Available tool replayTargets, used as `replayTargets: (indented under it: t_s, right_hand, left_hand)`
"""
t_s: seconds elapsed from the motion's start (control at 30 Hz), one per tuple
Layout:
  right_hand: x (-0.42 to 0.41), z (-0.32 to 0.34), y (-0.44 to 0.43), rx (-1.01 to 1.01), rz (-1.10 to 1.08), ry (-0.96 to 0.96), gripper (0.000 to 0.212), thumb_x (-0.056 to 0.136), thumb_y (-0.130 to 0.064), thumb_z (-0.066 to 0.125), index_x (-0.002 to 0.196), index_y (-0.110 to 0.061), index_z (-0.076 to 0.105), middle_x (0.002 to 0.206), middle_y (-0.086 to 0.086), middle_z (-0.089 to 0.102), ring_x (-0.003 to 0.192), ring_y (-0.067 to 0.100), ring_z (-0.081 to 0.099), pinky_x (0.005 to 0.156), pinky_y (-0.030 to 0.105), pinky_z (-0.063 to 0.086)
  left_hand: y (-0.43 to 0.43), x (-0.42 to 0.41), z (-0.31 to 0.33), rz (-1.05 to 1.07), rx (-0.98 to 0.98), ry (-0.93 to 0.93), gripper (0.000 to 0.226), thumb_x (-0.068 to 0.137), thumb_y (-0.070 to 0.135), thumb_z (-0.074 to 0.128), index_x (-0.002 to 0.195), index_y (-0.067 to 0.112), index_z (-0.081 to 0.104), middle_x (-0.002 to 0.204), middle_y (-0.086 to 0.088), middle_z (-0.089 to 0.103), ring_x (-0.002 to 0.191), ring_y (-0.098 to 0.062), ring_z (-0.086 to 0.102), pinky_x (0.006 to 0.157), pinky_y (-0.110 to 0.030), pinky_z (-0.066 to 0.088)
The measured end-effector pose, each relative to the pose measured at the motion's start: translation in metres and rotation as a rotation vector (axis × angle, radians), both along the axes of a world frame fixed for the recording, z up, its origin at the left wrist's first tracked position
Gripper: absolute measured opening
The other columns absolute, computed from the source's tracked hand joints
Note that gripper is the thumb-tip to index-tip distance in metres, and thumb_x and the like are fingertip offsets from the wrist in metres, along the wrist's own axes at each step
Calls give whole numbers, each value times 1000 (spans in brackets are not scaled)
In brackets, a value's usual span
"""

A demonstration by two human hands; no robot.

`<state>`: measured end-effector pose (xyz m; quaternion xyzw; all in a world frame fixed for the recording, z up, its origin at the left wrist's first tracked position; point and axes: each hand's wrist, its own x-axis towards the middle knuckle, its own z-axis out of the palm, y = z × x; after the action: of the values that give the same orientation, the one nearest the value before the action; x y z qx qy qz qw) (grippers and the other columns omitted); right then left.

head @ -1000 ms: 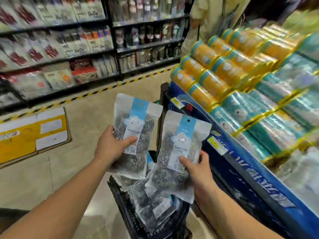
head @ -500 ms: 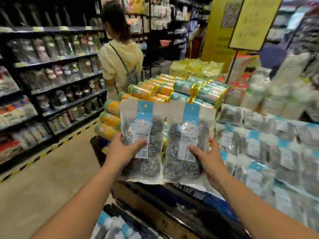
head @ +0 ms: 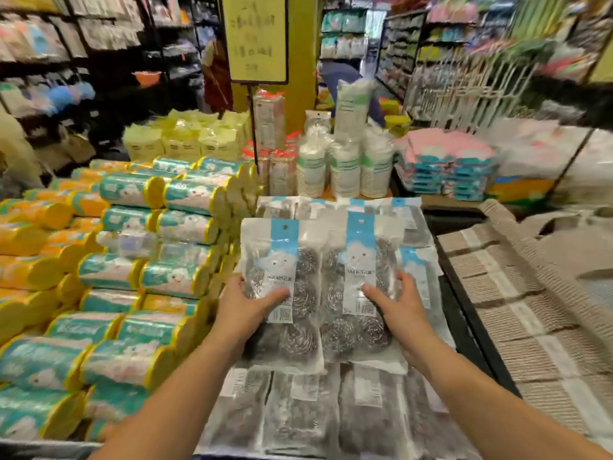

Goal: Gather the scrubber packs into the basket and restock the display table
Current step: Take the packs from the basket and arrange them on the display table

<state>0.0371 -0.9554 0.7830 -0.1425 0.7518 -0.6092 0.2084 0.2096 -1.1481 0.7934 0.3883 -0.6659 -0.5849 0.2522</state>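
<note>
Each hand holds one clear pack of steel wool scrubbers with a blue header strip. My left hand (head: 243, 308) grips the left scrubber pack (head: 282, 293), thumb across its label. My right hand (head: 396, 305) grips the right scrubber pack (head: 360, 287) the same way. Both packs are side by side, low over several more scrubber packs (head: 305, 410) lying flat on the display table. Further packs (head: 408, 224) lie behind them. The basket is out of view.
Stacked teal and orange rolls (head: 139, 247) fill the table to the left. Folded brown ribbed cloths (head: 530, 310) lie to the right beyond a dark divider (head: 464, 327). Paper cup stacks (head: 345, 167) and a yellow sign (head: 255, 38) stand behind. A person (head: 217, 71) is in the far aisle.
The view swung from the floor and basket up to the display table. Both hands carried their packs up and forward, then lowered them over the scrubber stack on the table.
</note>
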Motion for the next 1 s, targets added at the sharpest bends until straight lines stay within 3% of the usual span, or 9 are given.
replayTargets:
  t_s: [0.13,0.2,0.27,0.33,0.47,0.57,0.7,0.83,1.0]
  right_hand:
    - [-49,-33,54,109,-46,-45,84,87,-40,73,153,-27,23,155,-1,33,142,25,37,112,43,36]
    - [-62,-52,80,166,-92,-92,81,86,-37,75,150,-23,28,152,1,39,136,26,44,106,41,40]
    - [-70,-75,104,224,-112,-155,85,75,-47,80,143,-26,34,146,3,48,125,25,54,103,46,47]
    - [-76,-98,125,261,-102,-225,92,65,-57,79,141,-30,35,141,2,51,120,24,57,100,48,49]
    - [-73,-124,150,324,-109,-304,71,81,-38,79,138,-26,39,131,1,58,109,19,61,92,40,50]
    - [-69,-139,159,369,-121,-332,75,77,-46,78,140,-26,40,132,0,57,111,20,60,95,45,52]
    - [-66,-143,163,426,-112,-283,62,84,-39,74,135,-20,45,128,0,57,109,19,58,88,39,49]
    - [-68,-141,161,486,-90,-202,68,80,-41,78,137,-20,47,127,1,62,107,19,62,91,41,52]
    - [-67,-135,155,675,-77,-4,100,80,-48,75,157,-21,17,155,9,36,138,28,42,106,46,43]
  left_hand:
    - [49,-72,-27,-104,42,-72,68,74,28,87,125,24,43,104,12,60,90,-7,61,73,-21,45]
    - [76,-94,-45,-138,75,-121,76,74,28,87,132,24,39,112,9,59,102,-14,58,85,-25,43]
    - [98,-108,-69,-160,122,-176,82,70,31,90,135,16,41,123,0,64,109,-20,62,91,-30,47]
    - [116,-114,-88,-166,139,-236,78,70,33,89,133,17,46,122,-2,66,107,-20,65,93,-34,50]
    - [144,-112,-114,-162,126,-317,58,72,28,87,118,22,52,111,2,70,95,-14,67,85,-38,56]
    - [154,-104,-125,-150,77,-358,57,75,28,86,120,21,51,112,6,68,94,-12,65,85,-32,51]
    - [159,-97,-123,-187,-7,-448,69,79,38,80,133,22,40,114,13,55,100,-11,56,90,-30,47]
    - [168,-90,-118,-213,-103,-518,89,74,55,75,145,25,29,139,2,53,126,-22,55,104,-49,49]
    - [179,-79,-113,-341,-442,-617,102,83,55,66,157,25,3,159,-8,13,148,-26,21,120,-42,28]
